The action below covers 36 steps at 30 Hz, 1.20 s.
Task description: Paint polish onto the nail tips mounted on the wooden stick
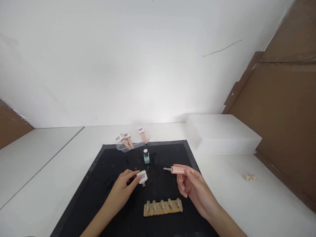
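Between its thumb and fingers my left hand [126, 185] grips a small white nail polish bottle [142, 177] with a purple label, its neck tipped down toward me. A pink brush cap [178, 170] is held in my right hand [195, 187], its brush pointing left and coated with something pale. In front of both hands lies a tan strip [163, 213] bearing several long, greyish, translucent nail tips [163, 206]. A mint-green polish bottle [146, 158] with a dark, white-topped cap stands upright beyond the hands.
At the black mat's far edge, a clear tray [127, 149] holds several pink-capped white bottles [127, 141]. A large translucent white box [223, 135] sits at the back right. Off-white curled pieces [250, 177] lie on the white table at right. Behind rises a white wall.
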Available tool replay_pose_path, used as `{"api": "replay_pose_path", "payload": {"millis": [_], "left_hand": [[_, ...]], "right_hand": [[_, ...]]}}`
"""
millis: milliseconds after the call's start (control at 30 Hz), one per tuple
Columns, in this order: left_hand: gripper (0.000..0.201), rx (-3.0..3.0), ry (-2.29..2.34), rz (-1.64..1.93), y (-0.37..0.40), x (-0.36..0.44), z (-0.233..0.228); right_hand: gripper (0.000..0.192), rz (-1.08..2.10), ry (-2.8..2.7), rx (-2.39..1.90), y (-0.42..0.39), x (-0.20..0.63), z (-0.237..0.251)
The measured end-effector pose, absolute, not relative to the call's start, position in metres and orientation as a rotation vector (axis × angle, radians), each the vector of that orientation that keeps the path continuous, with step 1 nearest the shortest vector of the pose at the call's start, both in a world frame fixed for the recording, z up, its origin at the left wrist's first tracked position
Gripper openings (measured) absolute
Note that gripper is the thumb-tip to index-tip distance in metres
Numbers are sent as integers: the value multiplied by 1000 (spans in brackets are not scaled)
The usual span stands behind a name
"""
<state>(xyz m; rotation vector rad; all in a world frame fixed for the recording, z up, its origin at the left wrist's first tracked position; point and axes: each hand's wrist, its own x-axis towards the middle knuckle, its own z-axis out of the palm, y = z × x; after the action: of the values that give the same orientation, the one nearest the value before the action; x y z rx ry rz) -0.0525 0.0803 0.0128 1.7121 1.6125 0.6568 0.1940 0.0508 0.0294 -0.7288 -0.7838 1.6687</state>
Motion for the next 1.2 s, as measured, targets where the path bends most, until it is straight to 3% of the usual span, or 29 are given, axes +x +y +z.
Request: {"api": "replay_pose_path", "payload": {"millis": [300, 400, 533, 667, 900, 1200], "left_hand": [[40, 1839, 1704, 692, 78, -56, 15], [31, 1889, 1676, 705, 74, -55, 28], [19, 1913, 1435, 446, 59, -52, 45], [37, 1865, 1338, 256, 47, -49, 48], [39, 1937, 1356, 108, 47, -40, 29], [14, 1957, 1307, 276, 47, -34, 27]], "right_hand": [[33, 1665, -781, -707, 52, 196, 33], [32, 1663, -775, -699, 52, 196, 32], [30, 1662, -771, -678, 54, 197, 33], [27, 1658, -756, -692, 55, 197, 34], [26, 1638, -746, -705, 53, 197, 34], [28, 1485, -783, -937, 54, 196, 37]]}}
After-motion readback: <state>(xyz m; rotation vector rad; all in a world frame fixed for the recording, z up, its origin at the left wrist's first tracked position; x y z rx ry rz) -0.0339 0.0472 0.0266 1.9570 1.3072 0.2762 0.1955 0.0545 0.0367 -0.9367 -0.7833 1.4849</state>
